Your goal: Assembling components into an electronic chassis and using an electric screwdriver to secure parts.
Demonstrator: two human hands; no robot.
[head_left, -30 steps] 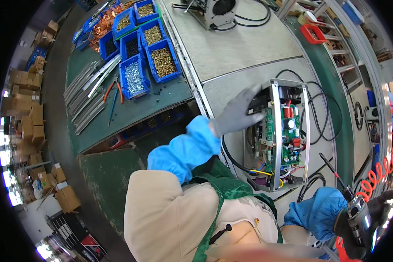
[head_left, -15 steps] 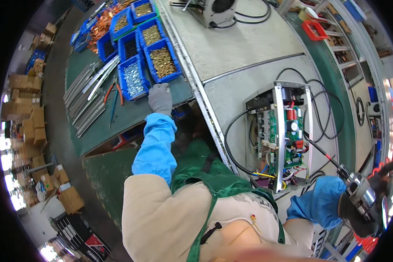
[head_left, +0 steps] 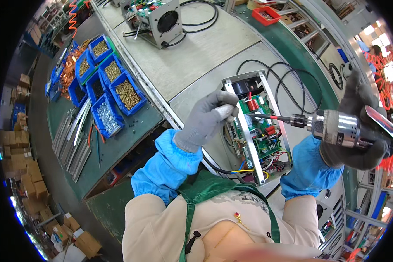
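Observation:
My left hand (head_left: 207, 117), in a grey glove, is raised at the left edge of an open-framed electronic unit (head_left: 243, 131). Its thumb and fingertips are pinched together; whatever lies between them is too small to make out. My right hand (head_left: 358, 131), in a dark glove, grips a silver power screwdriver (head_left: 334, 126). The tool lies level, its long bit (head_left: 273, 117) reaching left over the unit, with the tip close to my left fingertips. Inside the metal frame sit a green circuit board (head_left: 268, 149), red parts and a black fan (head_left: 245, 86).
Blue bins (head_left: 129, 95) of screws and small parts stand on a green bench (head_left: 137, 131) at left, beside metal strips (head_left: 70, 142) and pliers (head_left: 96, 146). Another unit with a fan (head_left: 168, 22) sits farther along the conveyor. Black cables (head_left: 299, 72) loop behind the near unit. A red bin (head_left: 265, 16) stands far right.
My left hand has left the bin of silver parts and come right to the unit. My right hand has lifted the screwdriver and brought its bit over the frame. The view has shifted.

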